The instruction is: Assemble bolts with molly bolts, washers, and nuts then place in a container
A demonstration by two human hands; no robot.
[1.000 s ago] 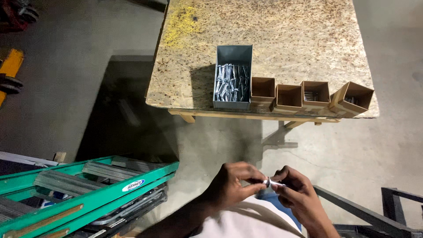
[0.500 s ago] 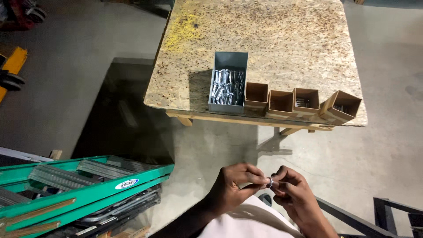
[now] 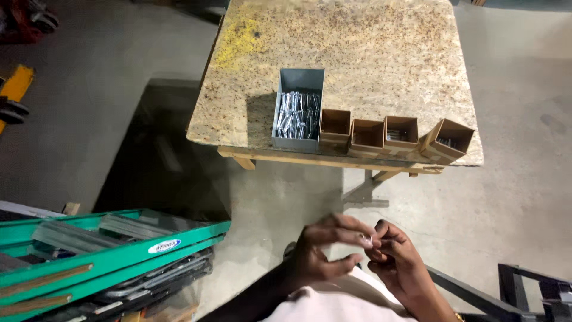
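Tabletop [image 3: 369, 53] of speckled board fills the far half of your view, and near its front edge stands a grey metal bin [image 3: 298, 110] full of shiny metal pieces. Beside the bin sit four small cardboard boxes [image 3: 387, 136] in a row, the right-most one turned askew. A green ladder [image 3: 107, 250] lies on the floor at your left. Close to your body, both hands meet over bare concrete, well apart from the table. Your left hand [image 3: 322, 253] pinches a small shiny metal piece [image 3: 367, 241] between thumb and fingertips, and your right hand [image 3: 396, 256] curls in against it, its fingertips touching the same piece (which is too small and blurred to tell its shape). Nothing lies under the hands but floor: if the pinch slips while both sets of fingertips work on so small a piece, it could fall to the concrete and roll out of sight.
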